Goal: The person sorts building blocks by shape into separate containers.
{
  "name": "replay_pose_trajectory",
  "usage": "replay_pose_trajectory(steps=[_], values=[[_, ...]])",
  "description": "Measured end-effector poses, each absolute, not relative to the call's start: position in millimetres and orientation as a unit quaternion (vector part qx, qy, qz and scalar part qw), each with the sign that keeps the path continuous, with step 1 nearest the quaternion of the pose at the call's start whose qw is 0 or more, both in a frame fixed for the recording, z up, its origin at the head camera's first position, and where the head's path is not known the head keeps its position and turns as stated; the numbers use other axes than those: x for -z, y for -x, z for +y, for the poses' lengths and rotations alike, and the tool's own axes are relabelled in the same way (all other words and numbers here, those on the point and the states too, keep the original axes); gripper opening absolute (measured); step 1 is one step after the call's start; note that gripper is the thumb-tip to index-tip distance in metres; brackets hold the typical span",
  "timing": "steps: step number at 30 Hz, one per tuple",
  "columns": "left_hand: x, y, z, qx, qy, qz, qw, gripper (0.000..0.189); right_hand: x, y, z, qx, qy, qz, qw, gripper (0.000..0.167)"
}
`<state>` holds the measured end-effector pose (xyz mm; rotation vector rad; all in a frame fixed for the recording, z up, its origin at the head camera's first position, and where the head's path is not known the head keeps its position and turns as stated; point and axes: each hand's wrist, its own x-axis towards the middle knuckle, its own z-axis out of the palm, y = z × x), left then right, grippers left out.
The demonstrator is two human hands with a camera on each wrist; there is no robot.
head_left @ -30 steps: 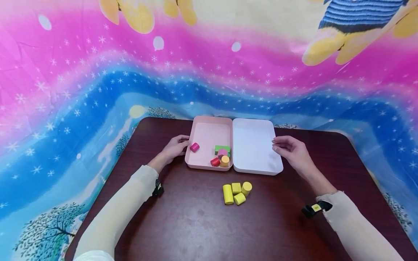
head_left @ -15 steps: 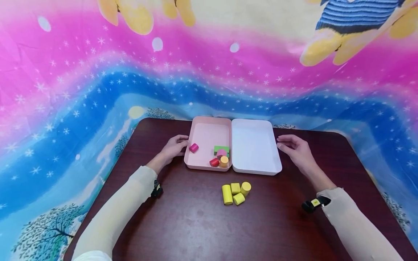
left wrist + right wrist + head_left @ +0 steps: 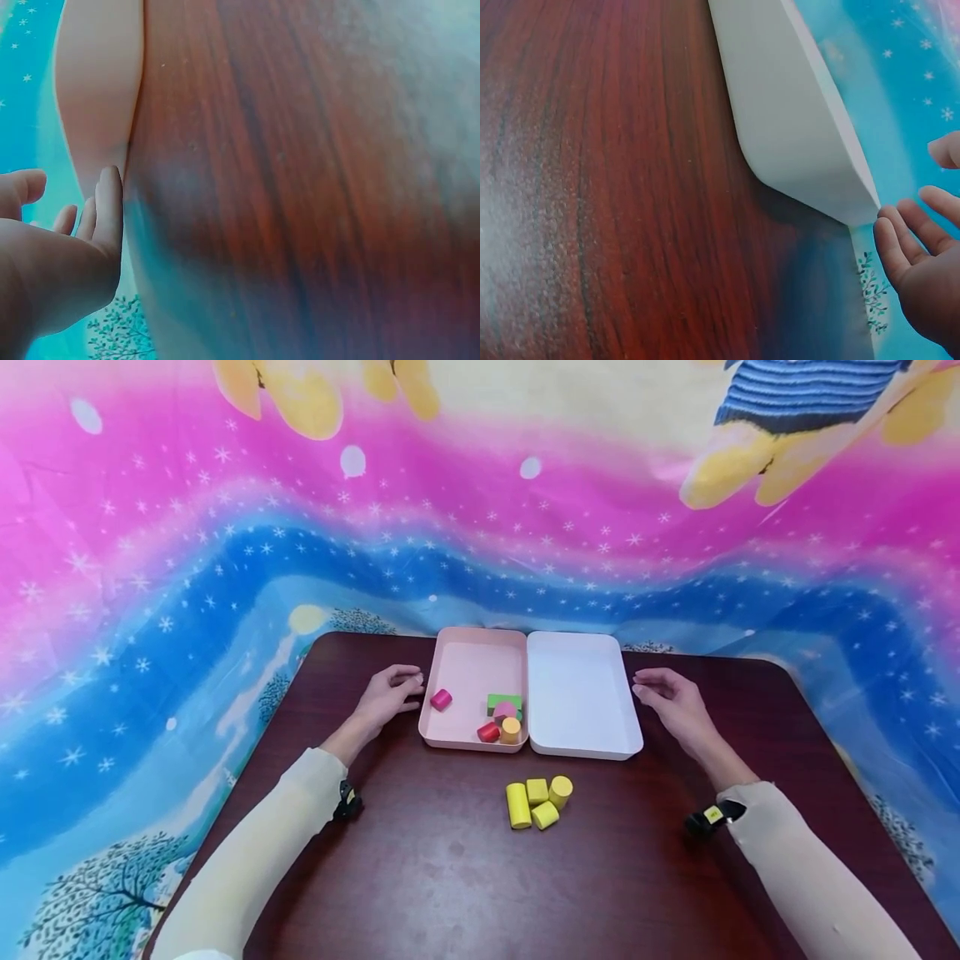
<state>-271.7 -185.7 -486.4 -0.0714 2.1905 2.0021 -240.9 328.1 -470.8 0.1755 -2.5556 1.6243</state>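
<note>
My left hand [image 3: 386,695] is just left of a shallow pink tray [image 3: 480,667], its fingers relaxed and holding nothing. In the left wrist view, the fingers [image 3: 109,202] appear close to the tray's outer wall. A white tray [image 3: 576,693] stands against the pink one on its right. Off that tray's right edge is my right hand [image 3: 672,700], loosely bent and without anything in it. Toy blocks lie in the pink tray: a magenta cylinder [image 3: 441,699], a red cylinder [image 3: 488,732], an orange cylinder [image 3: 511,730], a pink block [image 3: 505,712] and a green block [image 3: 495,702].
Several yellow blocks [image 3: 518,806] sit grouped on the dark wooden table [image 3: 450,877], in front of the trays. A printed cloth [image 3: 480,527] with snowflakes hangs directly behind the table's back edge.
My right hand has come away from the white tray's right edge, and my left hand has drawn slightly left from the pink tray. The blocks keep their places; the head view has shifted a little.
</note>
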Motion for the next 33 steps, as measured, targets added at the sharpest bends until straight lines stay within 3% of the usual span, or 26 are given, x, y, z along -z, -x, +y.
replay_pose_trajectory(steps=[12, 23, 33], values=[[457.1, 259.8, -186.7, -0.675, -0.03, 0.736, 0.033, 0.04, 481.7, 248.3, 327.9, -0.546, -0.028, -0.837, 0.026, 0.05], [438.5, 241.9, -158.2, -0.658, -0.075, 0.749, 0.012, 0.039, 492.1, 258.7, 325.0, -0.583, -0.01, -0.812, 0.023, 0.056], [420.4, 211.8, -129.6, -0.688, -0.123, 0.711, 0.078, 0.034, 490.7, 265.5, 316.3, -0.539, 0.014, -0.842, -0.026, 0.053]])
